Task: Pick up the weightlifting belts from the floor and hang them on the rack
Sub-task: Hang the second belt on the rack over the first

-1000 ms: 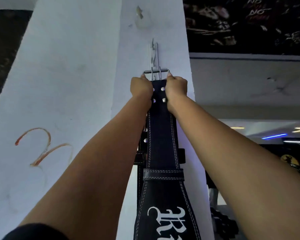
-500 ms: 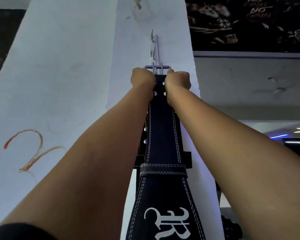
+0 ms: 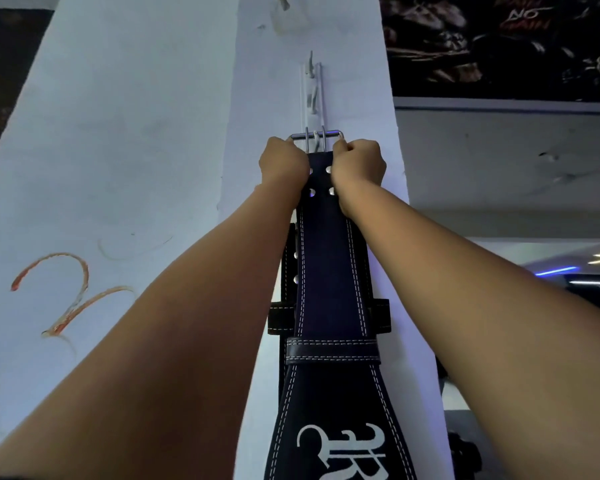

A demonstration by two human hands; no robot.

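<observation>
Both fists — left hand, right hand — clamp the belt beside its buckle; slip the frame squarely over the rack hook.

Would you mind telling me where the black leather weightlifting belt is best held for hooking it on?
Hold the black leather weightlifting belt at its narrow buckle end, one hand per edge as the left hand and right hand do; that steers the steel buckle onto the white wall hook.

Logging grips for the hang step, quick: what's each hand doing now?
Left hand: closed on the belt by its buckle.
Right hand: closed on the same belt.
</observation>
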